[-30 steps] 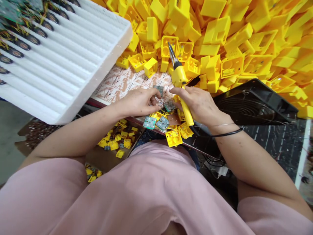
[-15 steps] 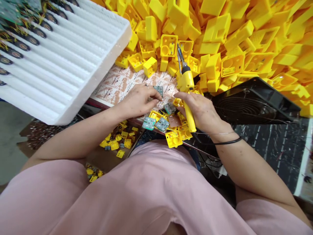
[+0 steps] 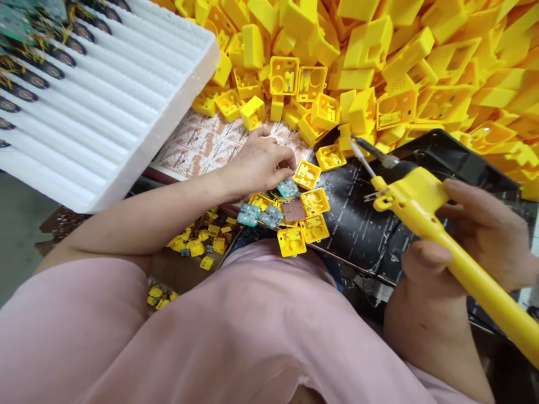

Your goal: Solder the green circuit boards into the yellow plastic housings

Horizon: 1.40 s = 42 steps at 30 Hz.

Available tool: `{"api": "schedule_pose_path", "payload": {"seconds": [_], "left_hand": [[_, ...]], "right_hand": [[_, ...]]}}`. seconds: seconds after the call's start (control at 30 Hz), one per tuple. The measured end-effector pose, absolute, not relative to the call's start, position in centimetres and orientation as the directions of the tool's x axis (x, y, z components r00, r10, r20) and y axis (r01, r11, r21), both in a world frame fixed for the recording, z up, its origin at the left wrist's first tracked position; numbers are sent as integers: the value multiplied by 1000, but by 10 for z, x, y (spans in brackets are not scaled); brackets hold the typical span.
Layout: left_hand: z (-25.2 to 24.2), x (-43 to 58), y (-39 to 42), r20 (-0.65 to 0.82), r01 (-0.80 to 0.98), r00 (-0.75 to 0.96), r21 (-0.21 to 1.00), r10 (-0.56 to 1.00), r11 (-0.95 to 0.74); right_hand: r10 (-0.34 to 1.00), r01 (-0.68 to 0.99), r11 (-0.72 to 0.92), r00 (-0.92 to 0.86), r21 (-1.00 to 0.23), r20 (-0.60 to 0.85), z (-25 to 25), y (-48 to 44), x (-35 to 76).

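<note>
My right hand (image 3: 475,241) is wrapped round a yellow soldering gun (image 3: 416,193). Its metal tip and thin feed tube point up and left, well to the right of the small parts. My left hand (image 3: 267,160) rests over the patterned sheet (image 3: 202,146), fingers curled down and thumb close to them; anything between them is hidden. Just below its fingertips lies a green circuit board (image 3: 288,188). Two more boards, a teal one (image 3: 248,214) and a grey one (image 3: 272,216), lie nearer my body. A brown board (image 3: 293,211) sits beside several small open yellow cases (image 3: 315,202).
A large heap of yellow cases (image 3: 370,45) fills the back. At left, a ridged white foam tray (image 3: 155,101) carries round speakers and wired boards. A black fan housing (image 3: 446,148) stands at right. Below the table edge, a box (image 3: 181,272) holds small yellow pieces.
My right hand has swung the soldering gun to the right and closer to me, away from the boards. My left hand has shifted slightly right, and the board by its fingertips is now hidden.
</note>
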<state>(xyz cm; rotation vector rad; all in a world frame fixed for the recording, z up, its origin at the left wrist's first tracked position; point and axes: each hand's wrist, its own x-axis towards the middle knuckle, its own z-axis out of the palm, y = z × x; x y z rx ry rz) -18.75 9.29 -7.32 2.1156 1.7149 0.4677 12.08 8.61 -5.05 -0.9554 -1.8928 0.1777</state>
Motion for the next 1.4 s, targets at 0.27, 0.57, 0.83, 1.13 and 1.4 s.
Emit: {"api": "schedule_pose_path", "payload": {"seconds": [0.27, 0.57, 0.83, 1.13, 1.4], "left_hand": [[-66, -176, 102, -71, 942, 253, 248, 965, -228], [-54, -164, 107, -200, 969, 235, 123, 951, -214], [-50, -163, 110, -172, 950, 297, 150, 939, -273], [-59, -170, 112, -69, 904, 322, 319, 944, -285], [-55, -166, 108, -45, 911, 325, 284, 945, -300]], "right_hand": [[745, 447, 665, -337, -598, 577, -75, 79, 128], [559, 333, 829, -488, -449, 671, -74, 88, 108], [475, 250, 874, -620, -416, 625, -78, 99, 108], [660, 439, 751, -488, -493, 571, -68, 84, 123], [638, 413, 765, -377, -495, 672, -73, 81, 118]]}}
